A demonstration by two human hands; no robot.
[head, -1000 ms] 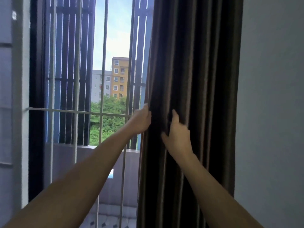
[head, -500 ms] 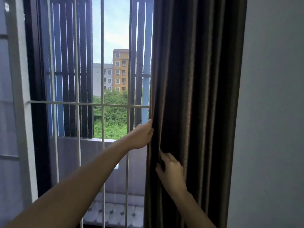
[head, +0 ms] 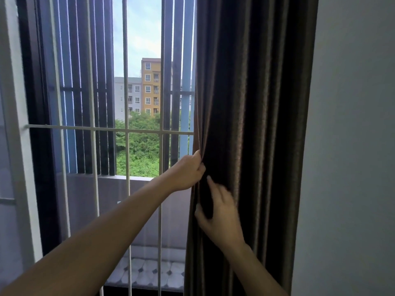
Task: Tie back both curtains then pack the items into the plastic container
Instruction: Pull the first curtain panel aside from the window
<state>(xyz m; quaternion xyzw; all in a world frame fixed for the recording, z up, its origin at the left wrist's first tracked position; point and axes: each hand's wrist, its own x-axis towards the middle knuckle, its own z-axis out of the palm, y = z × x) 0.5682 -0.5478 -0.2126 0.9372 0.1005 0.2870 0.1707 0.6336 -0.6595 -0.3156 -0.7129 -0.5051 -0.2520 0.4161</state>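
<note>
A dark brown curtain (head: 256, 103) hangs in bunched folds at the right side of the window, against the wall. My left hand (head: 188, 171) grips the curtain's left edge, fingers curled round the fabric. Just below it, my right hand (head: 220, 214) holds a fold of the same curtain between thumb and fingers; it is slightly blurred. No tie-back, plastic container or items to pack are in view.
White metal window bars (head: 126, 129) cross the opening, with dark blue slats (head: 89, 82) behind them. A grey wall (head: 352, 146) stands right of the curtain. A tiled balcony floor (head: 149, 272) lies below, buildings and trees beyond.
My right hand dropped from the height of my left hand to a lower fold of the curtain. My left hand kept its grip on the edge. The view tilted downward slightly.
</note>
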